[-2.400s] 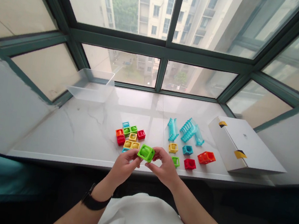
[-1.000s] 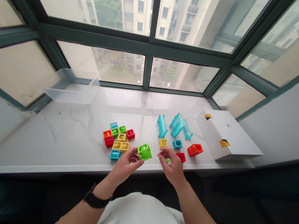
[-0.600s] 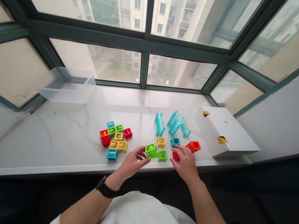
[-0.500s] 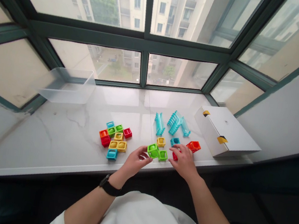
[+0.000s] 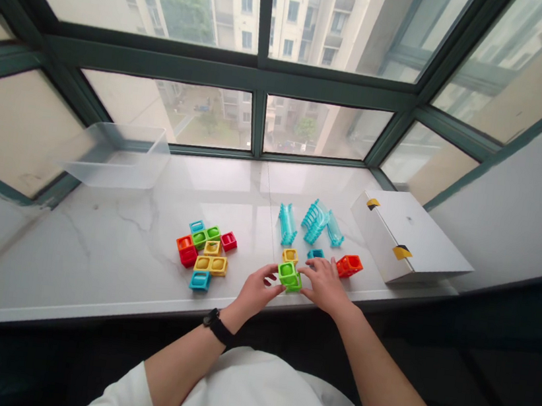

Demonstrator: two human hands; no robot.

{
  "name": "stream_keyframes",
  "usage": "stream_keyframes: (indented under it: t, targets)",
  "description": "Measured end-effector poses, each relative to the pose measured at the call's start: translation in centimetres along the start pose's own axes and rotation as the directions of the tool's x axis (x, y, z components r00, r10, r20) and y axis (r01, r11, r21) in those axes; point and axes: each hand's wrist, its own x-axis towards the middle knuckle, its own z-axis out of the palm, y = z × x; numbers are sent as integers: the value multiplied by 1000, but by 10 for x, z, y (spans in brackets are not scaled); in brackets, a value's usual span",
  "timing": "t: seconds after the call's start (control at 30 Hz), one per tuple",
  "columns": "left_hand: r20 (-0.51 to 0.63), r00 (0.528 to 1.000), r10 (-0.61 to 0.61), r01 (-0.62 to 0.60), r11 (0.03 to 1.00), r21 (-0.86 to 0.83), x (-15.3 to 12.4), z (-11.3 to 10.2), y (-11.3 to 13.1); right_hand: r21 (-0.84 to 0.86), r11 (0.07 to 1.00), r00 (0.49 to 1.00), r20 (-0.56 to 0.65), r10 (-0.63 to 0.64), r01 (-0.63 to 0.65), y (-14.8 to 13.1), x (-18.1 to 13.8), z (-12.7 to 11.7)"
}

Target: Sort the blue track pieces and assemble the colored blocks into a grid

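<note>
My left hand pinches a hollow green toy block between thumb and fingertips, raised over a second green block. The upper block partly covers the lower one. Fingertips and thumb of my right hand close on the right side of the lower block. Just beyond them lies a yellow block. A blue block sits beside it, partly hidden by my right fingers. Right of that hand is an orange-red block.
Several coloured blocks lie grouped at the left. Clear turquoise track pieces are farther back. A translucent bin stands at the back left, and a white box at the right. The marble sill's front edge runs before me.
My left hand has moved right, bringing its green block over the other one. My right hand has shifted left onto the lower green block, and the red block near it is now hidden.
</note>
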Motion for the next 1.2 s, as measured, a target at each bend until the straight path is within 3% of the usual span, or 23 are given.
stream_keyframes:
  t: [0.4, 1.2]
  targets:
    - [-1, 996, 84, -83, 984, 159, 6, 14, -10, 54, 998, 1000, 0, -13, 13, 2, 2, 1]
    - [66, 981, 182, -190, 973, 133, 5, 14, -11, 39, 999, 1000, 20, -22, 21, 10, 4, 3]
